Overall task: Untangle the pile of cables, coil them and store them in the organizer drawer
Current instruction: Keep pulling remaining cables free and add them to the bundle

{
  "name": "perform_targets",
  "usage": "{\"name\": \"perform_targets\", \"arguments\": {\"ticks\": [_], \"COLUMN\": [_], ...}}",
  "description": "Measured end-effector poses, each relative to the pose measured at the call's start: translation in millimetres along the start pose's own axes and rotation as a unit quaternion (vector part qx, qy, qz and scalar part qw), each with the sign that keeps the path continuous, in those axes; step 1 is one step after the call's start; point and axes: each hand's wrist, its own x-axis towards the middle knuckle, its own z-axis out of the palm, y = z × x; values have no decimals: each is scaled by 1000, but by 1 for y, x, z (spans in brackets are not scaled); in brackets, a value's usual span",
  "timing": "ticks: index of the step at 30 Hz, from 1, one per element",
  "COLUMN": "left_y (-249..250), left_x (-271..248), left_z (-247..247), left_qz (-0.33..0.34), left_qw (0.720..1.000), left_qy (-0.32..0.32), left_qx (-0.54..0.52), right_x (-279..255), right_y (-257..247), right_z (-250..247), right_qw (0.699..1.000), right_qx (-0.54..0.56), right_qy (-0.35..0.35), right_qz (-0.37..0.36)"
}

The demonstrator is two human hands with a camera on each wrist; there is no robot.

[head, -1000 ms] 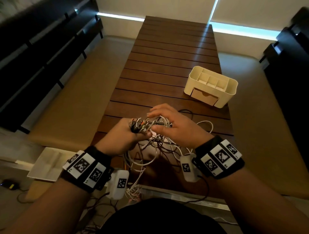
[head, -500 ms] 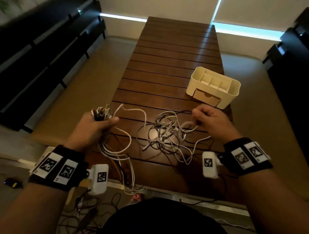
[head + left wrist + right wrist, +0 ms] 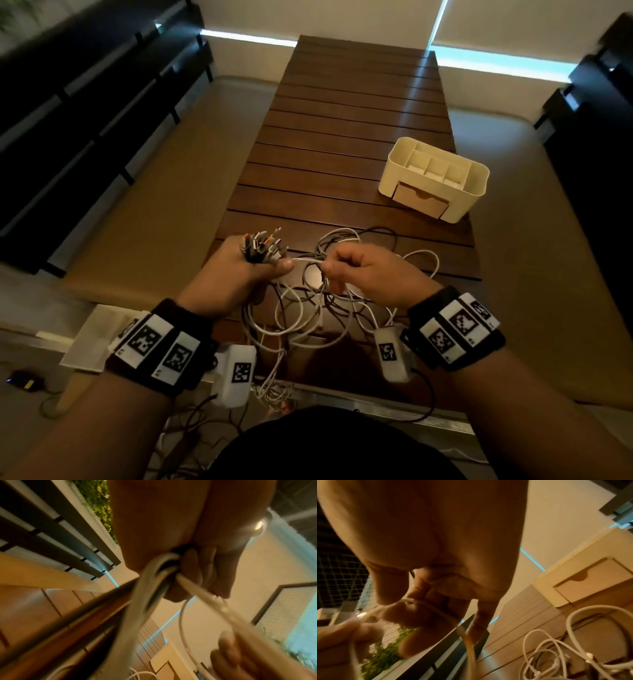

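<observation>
Near the front edge of the slatted wooden table [image 3: 342,113], both hands work close together above the tangled cables [image 3: 308,308]. The left hand [image 3: 239,274] is fisted round a bunch of plug ends [image 3: 262,244], which stick up out of the fist like a bouquet; gathering the ends in one place looks like a way to keep every cable anchored while its length is worked free, and the left wrist view shows several white leads running out from under the curled fingers [image 3: 193,566]. The right hand [image 3: 363,270] pinches a single white strand [image 3: 308,263] between thumb and forefinger just beside the left thumb, the other fingers loosely curled; the right wrist view confirms a thin cable nipped at the fingertips [image 3: 392,599]. That narrow grip suits tracing one lead out of the knot. Most of the pile lies on the table beneath and behind the hands, with loops trailing off the near edge towards the person's lap. The cream organizer [image 3: 476,192] stands well apart, further back on the right, its drawer [image 3: 419,202] shut and facing the person, within reach for later. Judging by the mess, untangling is at an early stage and nothing is coiled yet
</observation>
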Motion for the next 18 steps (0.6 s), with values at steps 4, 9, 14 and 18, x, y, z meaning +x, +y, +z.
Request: {"name": "perform_targets", "arguments": {"ticks": [4, 9, 14, 18], "left_y": [-10, -18, -14, 5], "left_x": [-2, -1, 9, 8], "left_z": [-10, -16, -13, 16], "left_qz": [-19, -36, -3, 42], "left_qw": [990, 998, 989, 995], "left_qy": [67, 48, 148, 68], "left_qx": [-119, 10, 20, 66], "right_x": [-8, -11, -5, -1], "right_y": [23, 25, 18, 0], "right_z": [-15, -23, -23, -8], "right_qw": [994, 978, 977, 981], "right_qx": [26, 82, -134, -151], "right_qy": [97, 182, 155, 118], "right_qz": [53, 61, 58, -12]}}
